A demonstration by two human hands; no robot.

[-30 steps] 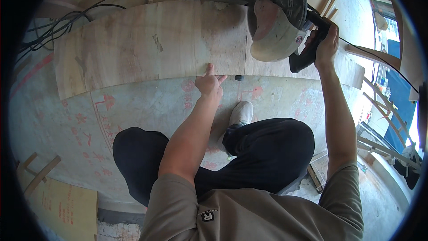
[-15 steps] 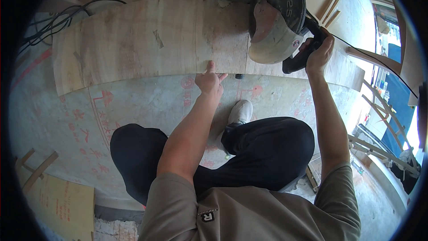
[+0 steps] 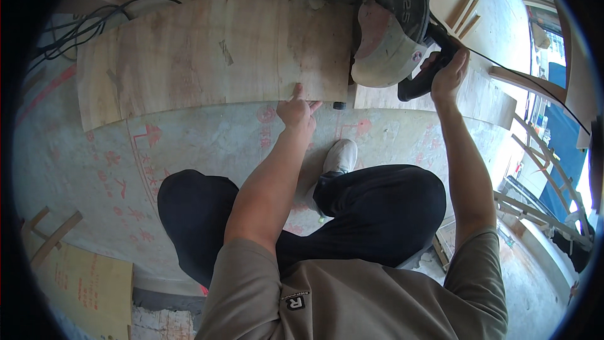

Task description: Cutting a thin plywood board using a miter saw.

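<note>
A wide plywood board (image 3: 189, 56) lies across the front of me, running left from a miter saw (image 3: 393, 19). My left hand (image 3: 296, 112) grips its near edge, thumb on top and other fingers at or below the edge, partly hidden. My right hand (image 3: 450, 79) is wrapped round the black saw handle (image 3: 420, 83). The saw's pale blade guard (image 3: 387, 63) hangs low over the wood, and the blade itself is hidden. To the right, a second plywood piece (image 3: 390, 99) lies beyond a narrow gap under the guard.
Black cables (image 3: 82, 31) tangle at the far left, and the saw's cord (image 3: 522, 83) runs off right. Wood strips (image 3: 464, 12) lie behind the saw. Wooden frames (image 3: 541, 151) stand at the right. A yellowish sheet (image 3: 88, 283) lies at the lower left. My shoe (image 3: 340, 156) is below the board.
A gap has opened between the left board and the right piece at the saw. The left board's near edge has shifted slightly away from me. Both hands keep their grips.
</note>
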